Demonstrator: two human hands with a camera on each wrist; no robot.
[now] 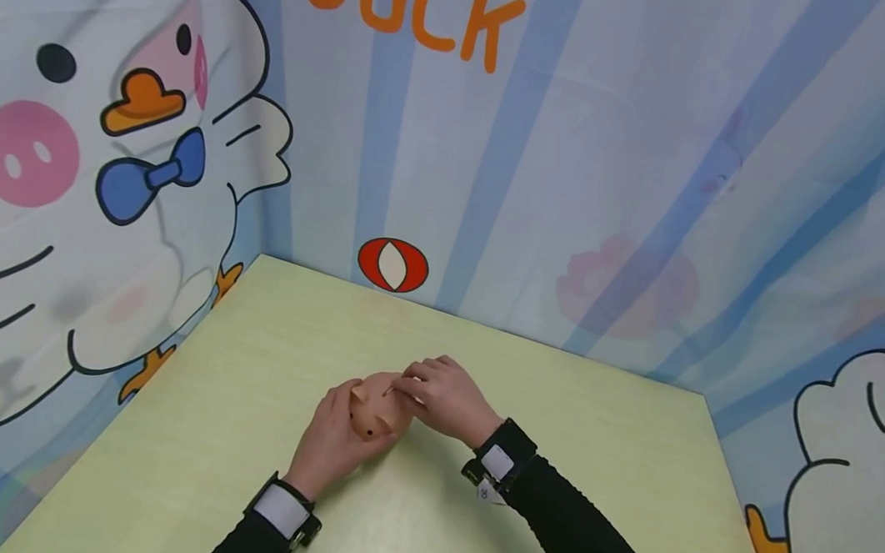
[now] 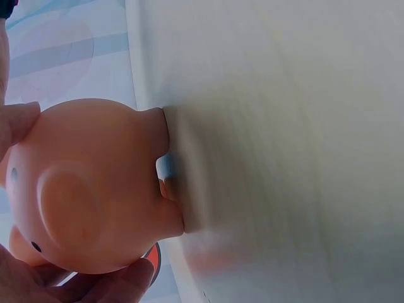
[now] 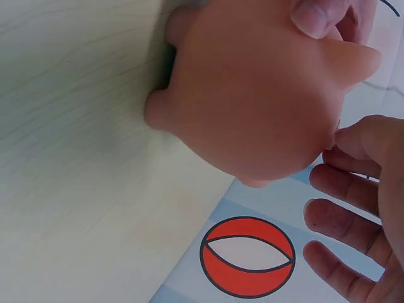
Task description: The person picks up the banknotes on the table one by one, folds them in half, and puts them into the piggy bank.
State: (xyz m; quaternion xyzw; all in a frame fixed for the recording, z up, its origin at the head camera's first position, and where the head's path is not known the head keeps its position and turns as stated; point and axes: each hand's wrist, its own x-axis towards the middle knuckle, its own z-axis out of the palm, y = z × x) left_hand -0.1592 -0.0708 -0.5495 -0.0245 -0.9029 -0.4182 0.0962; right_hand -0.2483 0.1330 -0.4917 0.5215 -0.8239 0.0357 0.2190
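Observation:
A pink piggy bank point(image 1: 379, 407) stands on its feet on the table, and its snout fills much of the left wrist view. My left hand point(image 1: 336, 438) grips it round the head, with thumb point(image 2: 22, 123) and fingers point(image 2: 129, 281) on opposite sides. Over its top, by the slot point(image 1: 387, 389), is my right hand point(image 1: 444, 398). Thumb and index finger pinch a small, thin, coin-like piece point(image 3: 338, 125) against the bank's top; the fingertips hide most of it. The other right fingers point(image 3: 338, 224) are spread loosely beside the bank.
The pale yellow table point(image 1: 591, 451) ends at the back against a blue striped cloth point(image 1: 449, 143) printed with ducks and a red and white ball point(image 1: 393, 265). More of this cloth hangs on the left and right. Each wrist wears a black strap point(image 1: 504, 455).

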